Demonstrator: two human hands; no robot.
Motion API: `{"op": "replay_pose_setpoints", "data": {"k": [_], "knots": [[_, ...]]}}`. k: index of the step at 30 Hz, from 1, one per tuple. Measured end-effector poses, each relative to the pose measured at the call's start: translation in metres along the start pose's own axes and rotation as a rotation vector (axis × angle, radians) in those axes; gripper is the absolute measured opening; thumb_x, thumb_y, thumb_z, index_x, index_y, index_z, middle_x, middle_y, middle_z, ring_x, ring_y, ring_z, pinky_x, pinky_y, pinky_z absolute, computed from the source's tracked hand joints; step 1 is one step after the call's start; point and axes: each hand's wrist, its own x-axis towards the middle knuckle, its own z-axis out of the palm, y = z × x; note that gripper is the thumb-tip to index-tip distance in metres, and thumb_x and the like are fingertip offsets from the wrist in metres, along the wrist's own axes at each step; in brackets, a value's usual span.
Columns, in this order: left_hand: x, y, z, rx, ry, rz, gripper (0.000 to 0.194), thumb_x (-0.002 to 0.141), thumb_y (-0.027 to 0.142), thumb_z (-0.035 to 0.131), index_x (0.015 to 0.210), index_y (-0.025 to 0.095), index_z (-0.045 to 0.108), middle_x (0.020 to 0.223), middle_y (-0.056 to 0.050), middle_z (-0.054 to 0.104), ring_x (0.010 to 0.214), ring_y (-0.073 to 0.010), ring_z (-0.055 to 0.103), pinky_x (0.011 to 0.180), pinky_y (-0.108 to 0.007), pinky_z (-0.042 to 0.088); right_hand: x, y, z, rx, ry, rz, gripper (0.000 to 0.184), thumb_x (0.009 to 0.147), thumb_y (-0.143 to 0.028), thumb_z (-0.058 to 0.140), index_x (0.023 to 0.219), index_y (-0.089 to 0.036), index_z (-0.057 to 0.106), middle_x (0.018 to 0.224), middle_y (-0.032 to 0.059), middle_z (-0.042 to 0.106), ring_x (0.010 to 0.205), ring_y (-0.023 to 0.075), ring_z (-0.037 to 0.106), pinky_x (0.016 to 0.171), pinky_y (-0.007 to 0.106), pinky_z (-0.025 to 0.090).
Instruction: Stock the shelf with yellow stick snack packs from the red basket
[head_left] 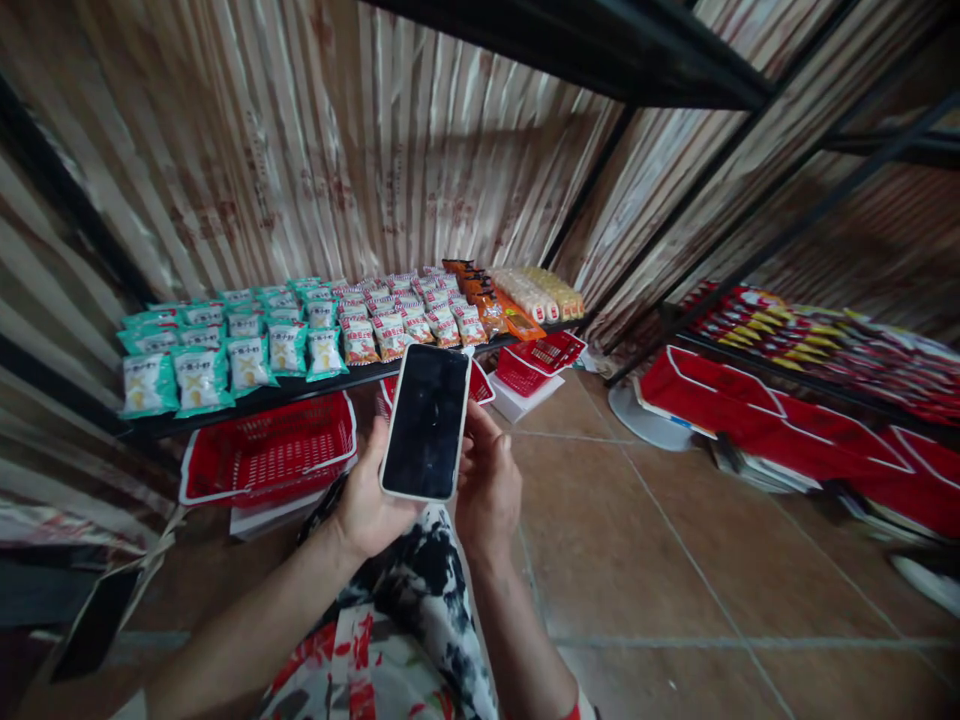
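A smartphone (426, 422) with a dark screen and a pale case is held up over my lap. My left hand (367, 505) grips it from the left and below, the thumb along its edge. On the other side, my right hand (489, 485) has its fingers curled against the phone's right edge; some fingertips are hidden behind it. Beyond the phone, a low black shelf (300, 390) carries teal-and-white snack bags (250, 362), red-and-white snack bags (390, 330), orange-brown packets (480, 295) and pale wrapped rolls (529, 292).
Under the shelf are a red basket (274, 450) with white handles and a smaller red basket (536, 360). To the right, another shelf has red and yellow packets (795, 330) above more red baskets (735, 400). Brown tiles (637, 540) cover the floor. A black shelf board (600, 50) hangs overhead.
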Motion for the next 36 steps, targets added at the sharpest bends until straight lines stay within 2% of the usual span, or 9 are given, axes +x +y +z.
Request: {"op": "replay_pose_setpoints", "data": {"k": [5, 11, 18, 27, 30, 33, 36], "knots": [[0.004, -0.001, 0.000, -0.007, 0.020, 0.025, 0.062, 0.087, 0.059, 0.038, 0.118, 0.009, 0.060, 0.112, -0.015, 0.065, 0.106, -0.0275, 0.060, 0.096, -0.041, 0.041, -0.005, -0.001, 0.002, -0.036, 0.005, -0.009, 0.058, 0.087, -0.057, 0.033, 0.125, -0.019, 0.056, 0.084, 0.0035, 0.063, 0.064, 0.0112, 0.054, 0.055, 0.023, 0.040], [0.011, -0.002, 0.001, -0.011, 0.046, 0.042, 0.063, 0.086, 0.061, 0.038, 0.115, 0.010, 0.062, 0.111, -0.014, 0.066, 0.100, -0.0263, 0.062, 0.093, -0.040, 0.043, -0.004, 0.000, 0.001, -0.102, 0.013, -0.034, 0.056, 0.088, -0.055, 0.032, 0.124, -0.020, 0.057, 0.089, 0.0053, 0.064, 0.069, 0.0131, 0.056, 0.058, 0.025, 0.042], [0.013, -0.005, -0.002, 0.001, 0.086, 0.000, 0.062, 0.087, 0.058, 0.040, 0.116, 0.007, 0.060, 0.110, -0.017, 0.066, 0.100, -0.0285, 0.062, 0.093, -0.042, 0.043, -0.002, 0.005, -0.003, -0.193, 0.093, -0.035, 0.059, 0.088, -0.057, 0.031, 0.122, -0.017, 0.058, 0.083, 0.0050, 0.063, 0.063, 0.0115, 0.052, 0.053, 0.023, 0.037], [0.013, -0.015, -0.002, -0.004, 0.184, -0.023, 0.054, 0.089, 0.052, 0.042, 0.117, 0.009, 0.060, 0.105, -0.015, 0.067, 0.102, -0.0285, 0.061, 0.095, -0.043, 0.042, -0.004, 0.010, -0.009, -0.133, 0.166, 0.004, 0.052, 0.087, -0.057, 0.037, 0.112, -0.018, 0.060, 0.077, 0.0028, 0.061, 0.060, 0.0120, 0.052, 0.051, 0.022, 0.038], [0.015, -0.015, -0.002, -0.009, 0.159, -0.036, 0.055, 0.089, 0.053, 0.041, 0.115, 0.008, 0.061, 0.104, -0.016, 0.068, 0.101, -0.0287, 0.061, 0.093, -0.043, 0.042, -0.003, 0.011, -0.011, -0.102, 0.152, 0.008, 0.054, 0.087, -0.058, 0.035, 0.113, -0.017, 0.059, 0.081, 0.0041, 0.062, 0.062, 0.0116, 0.052, 0.050, 0.022, 0.038], [0.017, -0.017, -0.003, -0.015, 0.092, -0.044, 0.059, 0.090, 0.055, 0.037, 0.116, 0.008, 0.060, 0.105, -0.016, 0.067, 0.101, -0.0286, 0.062, 0.092, -0.043, 0.043, -0.003, 0.015, -0.014, -0.020, 0.158, 0.010, 0.054, 0.087, -0.058, 0.034, 0.120, -0.019, 0.054, 0.094, 0.0058, 0.062, 0.063, 0.0099, 0.052, 0.048, 0.020, 0.036], [0.018, -0.020, -0.003, -0.036, 0.015, -0.061, 0.060, 0.090, 0.057, 0.034, 0.117, 0.010, 0.060, 0.106, -0.017, 0.067, 0.101, -0.0285, 0.061, 0.092, -0.044, 0.043, 0.001, 0.019, -0.022, 0.022, 0.174, -0.036, 0.050, 0.089, -0.055, 0.034, 0.125, -0.023, 0.047, 0.108, 0.0073, 0.061, 0.075, 0.0118, 0.057, 0.054, 0.021, 0.041]]}}
